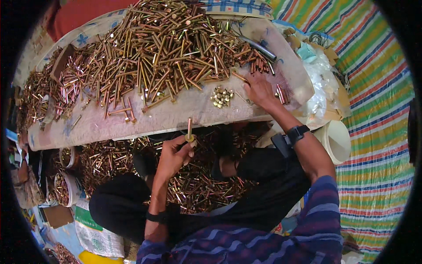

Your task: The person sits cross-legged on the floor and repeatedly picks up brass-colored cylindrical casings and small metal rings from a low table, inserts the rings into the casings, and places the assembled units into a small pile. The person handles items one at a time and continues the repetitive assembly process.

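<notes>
Upright in my left hand [175, 155], between thumb and fingers, is a copper-coloured bolt [190, 124]. A yellowish round collar or washer [189, 138] sits around it, just above the fingertips. My right hand [260, 91] is over the right part of the low table, its fingers curled at the end of another long bolt [240, 76]. The fingertips are partly hidden there. Left of that hand lies a small cluster of brassy nuts [222, 97]. A few bolts [281, 94] lie just right of it.
A big heap of bolts [171, 39] covers the far side of the table [88, 127]. A dark metal tube [261, 50] lies at its right. More bolts [198, 189] spread below, around my legs. A white bucket [338, 141] stands right; filled tubs [66, 189] stand left.
</notes>
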Tool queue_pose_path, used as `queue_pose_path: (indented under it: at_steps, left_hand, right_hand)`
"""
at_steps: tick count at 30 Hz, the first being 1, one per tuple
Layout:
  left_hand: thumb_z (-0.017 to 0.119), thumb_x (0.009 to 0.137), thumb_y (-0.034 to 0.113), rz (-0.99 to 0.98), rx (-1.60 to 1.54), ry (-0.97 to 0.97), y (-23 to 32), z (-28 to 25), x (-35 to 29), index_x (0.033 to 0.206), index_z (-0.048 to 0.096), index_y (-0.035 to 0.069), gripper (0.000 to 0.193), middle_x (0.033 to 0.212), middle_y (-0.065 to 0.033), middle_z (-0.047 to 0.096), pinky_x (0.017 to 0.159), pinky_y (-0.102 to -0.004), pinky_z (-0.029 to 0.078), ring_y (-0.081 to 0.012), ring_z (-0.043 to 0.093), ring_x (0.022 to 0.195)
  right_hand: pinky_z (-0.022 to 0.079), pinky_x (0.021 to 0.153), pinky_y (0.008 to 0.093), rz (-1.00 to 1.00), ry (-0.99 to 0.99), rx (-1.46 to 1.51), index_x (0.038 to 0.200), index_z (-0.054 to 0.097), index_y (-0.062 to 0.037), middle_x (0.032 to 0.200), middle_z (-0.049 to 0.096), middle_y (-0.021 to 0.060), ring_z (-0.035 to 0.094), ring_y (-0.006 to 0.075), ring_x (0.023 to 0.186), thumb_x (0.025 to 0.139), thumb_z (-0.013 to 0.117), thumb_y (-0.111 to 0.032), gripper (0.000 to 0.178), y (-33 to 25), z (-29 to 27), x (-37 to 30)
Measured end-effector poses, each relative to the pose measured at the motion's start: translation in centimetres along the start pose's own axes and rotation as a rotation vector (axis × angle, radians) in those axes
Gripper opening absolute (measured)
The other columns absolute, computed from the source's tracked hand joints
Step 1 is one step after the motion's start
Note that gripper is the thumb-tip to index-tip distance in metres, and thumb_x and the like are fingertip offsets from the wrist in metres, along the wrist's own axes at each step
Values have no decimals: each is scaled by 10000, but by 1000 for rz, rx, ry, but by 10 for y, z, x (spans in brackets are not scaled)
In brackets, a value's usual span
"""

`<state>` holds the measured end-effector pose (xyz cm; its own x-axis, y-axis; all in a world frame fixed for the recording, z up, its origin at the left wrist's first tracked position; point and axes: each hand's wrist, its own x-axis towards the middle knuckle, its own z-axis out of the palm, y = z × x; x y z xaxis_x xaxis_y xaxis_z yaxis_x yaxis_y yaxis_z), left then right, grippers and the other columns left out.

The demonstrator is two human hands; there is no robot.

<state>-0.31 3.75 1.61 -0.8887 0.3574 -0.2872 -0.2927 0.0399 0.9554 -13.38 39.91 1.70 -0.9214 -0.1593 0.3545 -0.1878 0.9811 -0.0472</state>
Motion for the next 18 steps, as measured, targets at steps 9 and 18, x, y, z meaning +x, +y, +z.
queue_pose_path:
  at_steps: [9,18]
  left_hand:
    - [578,1007,92,16,3,-8,-7,-3,3,1151,691,-13,211,706,-21,630,482,-228,424,-65,528,528]
    - [617,997,95,-6,41,2,-7,-7,2,1119,699,4,172,669,1,598,451,-242,398,-63,511,519]
  right_hand:
    - [525,789,491,106,-58,362,982,682,-22,911,700,209,674,424,886,873,668,-243,247,-10,-41,2]
    - [483,698,316,-140,-270,862,948,743,-22,807,687,71,611,148,738,875,742,-182,175,-93,-112,2]
